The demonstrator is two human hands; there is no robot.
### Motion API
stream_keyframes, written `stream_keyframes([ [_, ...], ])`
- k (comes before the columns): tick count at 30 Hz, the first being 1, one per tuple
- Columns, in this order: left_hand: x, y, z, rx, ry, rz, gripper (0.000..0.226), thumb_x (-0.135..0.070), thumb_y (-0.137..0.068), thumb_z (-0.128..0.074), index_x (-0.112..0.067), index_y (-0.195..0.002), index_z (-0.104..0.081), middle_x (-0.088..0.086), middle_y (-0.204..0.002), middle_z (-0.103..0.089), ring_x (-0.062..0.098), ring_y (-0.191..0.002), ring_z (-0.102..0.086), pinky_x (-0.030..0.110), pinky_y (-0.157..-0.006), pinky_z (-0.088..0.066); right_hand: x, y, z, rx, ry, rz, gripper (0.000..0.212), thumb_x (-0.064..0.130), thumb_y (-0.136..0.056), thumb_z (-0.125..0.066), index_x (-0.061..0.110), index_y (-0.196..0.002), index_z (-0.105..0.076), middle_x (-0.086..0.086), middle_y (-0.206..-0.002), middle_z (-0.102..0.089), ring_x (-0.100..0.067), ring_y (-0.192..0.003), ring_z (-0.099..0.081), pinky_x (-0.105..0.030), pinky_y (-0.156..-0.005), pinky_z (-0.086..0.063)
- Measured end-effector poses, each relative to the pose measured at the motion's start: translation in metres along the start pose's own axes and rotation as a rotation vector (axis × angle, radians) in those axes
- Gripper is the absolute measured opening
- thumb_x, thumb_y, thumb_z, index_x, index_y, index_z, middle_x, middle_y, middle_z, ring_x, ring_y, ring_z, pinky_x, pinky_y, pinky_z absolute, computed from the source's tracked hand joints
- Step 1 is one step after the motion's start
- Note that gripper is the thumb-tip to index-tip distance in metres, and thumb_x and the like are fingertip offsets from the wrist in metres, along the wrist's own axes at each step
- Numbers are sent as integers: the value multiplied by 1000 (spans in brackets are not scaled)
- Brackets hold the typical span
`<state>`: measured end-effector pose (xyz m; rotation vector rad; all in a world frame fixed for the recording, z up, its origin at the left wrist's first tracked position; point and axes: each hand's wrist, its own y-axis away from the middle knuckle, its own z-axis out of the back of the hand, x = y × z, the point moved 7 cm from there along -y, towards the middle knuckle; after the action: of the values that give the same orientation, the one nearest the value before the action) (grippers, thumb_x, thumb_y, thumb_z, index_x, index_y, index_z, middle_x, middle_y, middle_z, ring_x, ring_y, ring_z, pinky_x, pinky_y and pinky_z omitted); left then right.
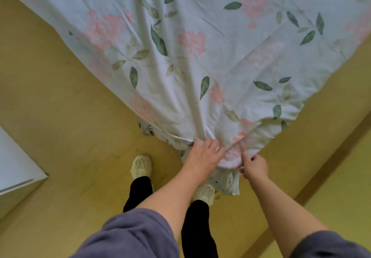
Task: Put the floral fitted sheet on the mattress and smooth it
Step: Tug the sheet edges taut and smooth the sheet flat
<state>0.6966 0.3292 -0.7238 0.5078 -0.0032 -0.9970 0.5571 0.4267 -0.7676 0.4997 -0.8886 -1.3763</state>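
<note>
floral fitted sheet (200, 57), spread, corner bunched, wrinkled

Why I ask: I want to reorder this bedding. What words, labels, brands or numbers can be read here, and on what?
No text can be read.
Floral fitted sheet: only pink flowers and green leaves; no tag shows at the corner gripped by the left hand and right hand.
Pale shoe: no legible brand.
White cabinet: no text.

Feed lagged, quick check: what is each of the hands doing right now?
Left hand: grips the floral sheet at its corner.
Right hand: pinches the same corner.
</note>
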Motion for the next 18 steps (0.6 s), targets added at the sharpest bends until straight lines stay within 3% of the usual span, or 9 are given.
stream_keyframes([
  [3,-21,2,-1,9,-38,57,34,-11,-84,-52,-19,-116,-56,1,-116,-55,24,-109,-50,40,-95,-35,-6,-1,18,28,130,196,34,31,-96,-53,4,-76,-56,-19,-80,-65,-33,-73,-61,-38,-64,-46],
  [5,-35,3,-5,66,81,55,33,-2,-83,-51,-16,-112,-56,2,-113,-59,25,-111,-49,40,-94,-33,-11,1,40,42,253,299,32,26,-96,-54,2,-74,-53,-16,-71,-59,-31,-67,-54,-37,-59,-39],
  [9,-105,3,3,138,237,-102,24,4,-79,-55,-17,-89,-49,4,-97,-58,26,-93,-55,36,-74,-36,-43,2,95,5,377,319,34,20,-96,-52,9,-65,-41,-5,-61,-43,-20,-58,-37,-35,-54,-23],
  [11,-120,-1,-2,169,268,-52,30,9,-77,-51,-18,-83,-40,7,-91,-56,28,-84,-55,34,-66,-33,-52,0,102,16,394,290,35,21,-97,-50,10,-65,-40,-5,-62,-44,-20,-59,-38,-35,-55,-25],
  [14,-109,-1,-8,293,251,57,23,5,-83,-50,-15,-94,-46,7,-94,-58,26,-77,-52,34,-63,-34,-54,-7,96,73,378,205,28,23,-98,-49,10,-73,-47,-10,-75,-57,-27,-71,-55,-34,-61,-39],
  [18,-89,9,-5,409,261,98,18,-10,-90,-48,-14,-108,-49,7,-104,-57,25,-86,-54,34,-64,-38,-54,-7,96,87,366,99,19,31,-96,-49,12,-97,-51,-10,-96,-63,-30,-92,-62,-36,-72,-49],
])
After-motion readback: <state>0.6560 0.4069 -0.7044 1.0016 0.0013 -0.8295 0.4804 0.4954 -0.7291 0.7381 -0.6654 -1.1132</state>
